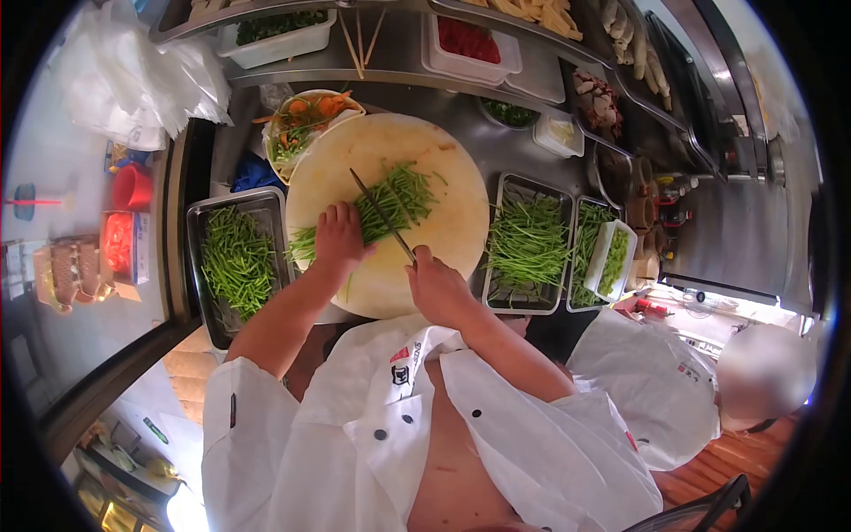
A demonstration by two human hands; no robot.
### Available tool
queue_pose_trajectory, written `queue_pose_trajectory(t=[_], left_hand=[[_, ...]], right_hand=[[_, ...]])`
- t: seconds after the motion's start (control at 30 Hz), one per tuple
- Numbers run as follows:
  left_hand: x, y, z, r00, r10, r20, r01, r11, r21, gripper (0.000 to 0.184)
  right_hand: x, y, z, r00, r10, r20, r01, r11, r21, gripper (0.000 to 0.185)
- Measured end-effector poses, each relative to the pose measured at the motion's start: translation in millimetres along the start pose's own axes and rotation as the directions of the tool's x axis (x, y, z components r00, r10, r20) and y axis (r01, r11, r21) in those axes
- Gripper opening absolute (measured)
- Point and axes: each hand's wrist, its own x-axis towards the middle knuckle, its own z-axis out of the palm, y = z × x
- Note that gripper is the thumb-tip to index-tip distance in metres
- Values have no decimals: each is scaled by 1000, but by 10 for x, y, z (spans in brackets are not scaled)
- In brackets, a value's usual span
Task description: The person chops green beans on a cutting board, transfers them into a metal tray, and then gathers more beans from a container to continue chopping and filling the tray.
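Note:
A round pale chopping board (417,160) lies in front of me with a heap of thin green vegetable stalks (412,191) across it. My left hand (339,238) presses down on the stalks left of the blade, fingers bent over them. In my right hand (439,288) is the handle of a knife (377,206), its dark blade slanting up and left over the heap. Cut lengths lie right of the blade, and whole stalks stick out left beneath my left hand. Whether the blade touches the board is hidden.
Left of the board stands a metal tray (197,244) of green stalks; another metal tray (523,306) of stalks is at right. A bowl of vegetable scraps (310,124) touches the board's back left. A shelf (399,66) with food tubs runs behind. A co-worker (647,390) stands at right.

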Motion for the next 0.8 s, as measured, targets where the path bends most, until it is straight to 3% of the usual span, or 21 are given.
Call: queue_pose_trajectory(t=[0.23,0.33,0.4,0.67,0.73,0.77,0.8], left_hand=[[7,-48,-1,996,77,-34,-76,997,29,90],[51,21,-65,997,14,81,-18,999,41,93],[38,33,-37,995,22,96,-30,996,89,96],[-45,45,-224,997,14,82,-30,978,205,108],[-16,-54,-304,991,52,-123,-41,995,96,93],[52,-132,-307,991,59,-119,-47,993,104,93],[165,-228,-299,988,55,-144,-68,994,-89,76]], right_hand=[[276,80,132,999,21,34,-22,999,34,28],[519,260,504,999,35,-24,-35,999,-4,28],[619,393,737,979,-81,-188,76,997,-32,29],[692,639,725,957,-128,-261,141,990,30,28],[654,611,702,958,-120,-260,140,988,59,28],[639,588,686,960,-120,-254,141,988,66,27],[631,571,673,961,-121,-249,143,987,72,27]])
